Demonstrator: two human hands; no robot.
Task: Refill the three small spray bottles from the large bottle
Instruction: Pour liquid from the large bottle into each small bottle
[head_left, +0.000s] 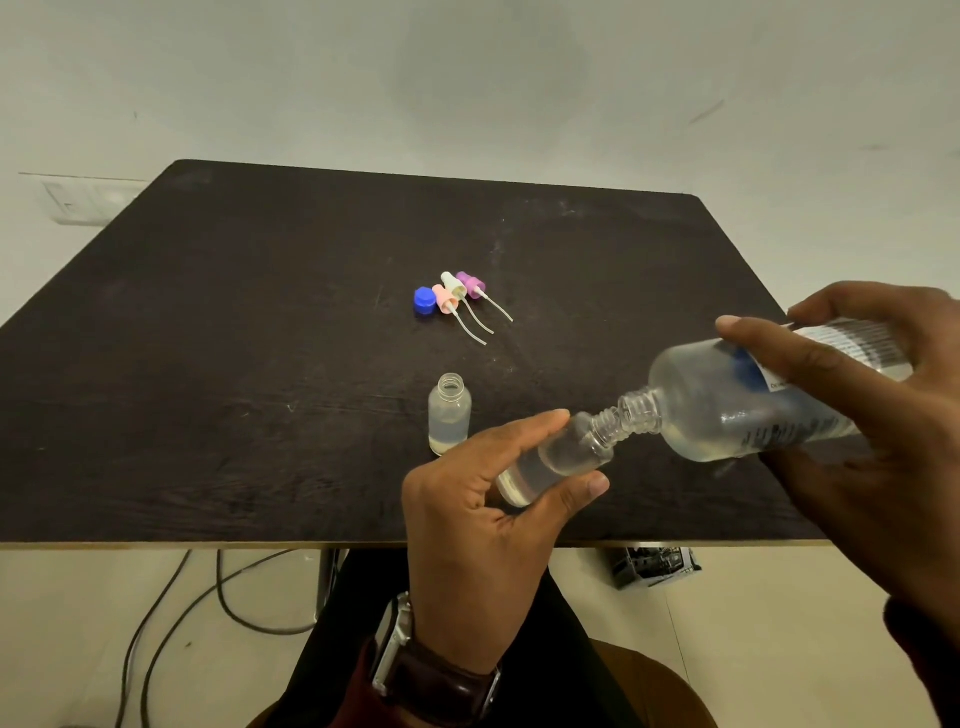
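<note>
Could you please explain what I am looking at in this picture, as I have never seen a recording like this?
There is no machine here. A person wears a camera on the head, so the single picture looks forward and down at their own two hands over a dark table.

The left hand holds a small bottle, tilted, with some clear liquid in it. The right hand holds the large bottle tipped over, its open neck meeting the small bottle's mouth, as for pouring.

On the table stands a second small bottle, open and upright. Behind it lie a blue cap and three spray tops: pink, white and purple, each with a thin tube. A third small bottle is not in view.
</note>
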